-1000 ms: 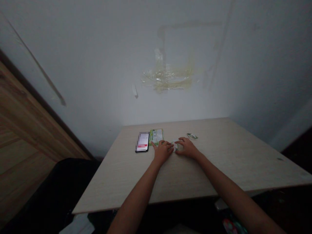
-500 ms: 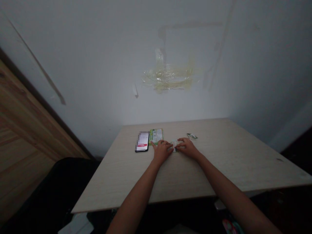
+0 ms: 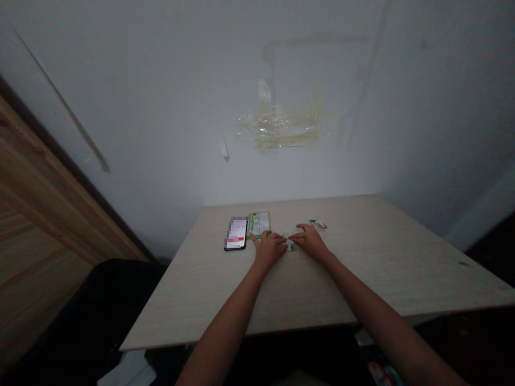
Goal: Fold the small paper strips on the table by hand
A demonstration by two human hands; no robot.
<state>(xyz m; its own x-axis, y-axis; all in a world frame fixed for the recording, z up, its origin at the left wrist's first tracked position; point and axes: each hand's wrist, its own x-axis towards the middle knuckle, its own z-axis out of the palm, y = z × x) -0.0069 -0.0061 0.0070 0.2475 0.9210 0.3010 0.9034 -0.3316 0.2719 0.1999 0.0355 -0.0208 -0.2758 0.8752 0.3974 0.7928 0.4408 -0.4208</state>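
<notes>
And now more of the small printed piece (image 3: pixel 291 247) is brought into sight near the middle of the table (image 3: pixel 306 292), just below the centre of the frame, where a whiter, more crumpled patch is seen a second earlier. The fingers of the right hand (image 3: pixel 306 237) are drawn in closer to those of the left hand (image 3: pixel 273 244), while the left is kept almost where it was, its thumb splayed out by the lower edge of the green packet (image 3: pixel 259 224). Fingertips of both hands are laid on the piece; whether it is pinched or merely pressed cannot be told. By the look of it, the piece is being held flat and worked between the two. The phone (image 3: pixel 236 235), left of the packet, and the scrap (image 3: pixel 318 224), at right, are left untouched.
</notes>
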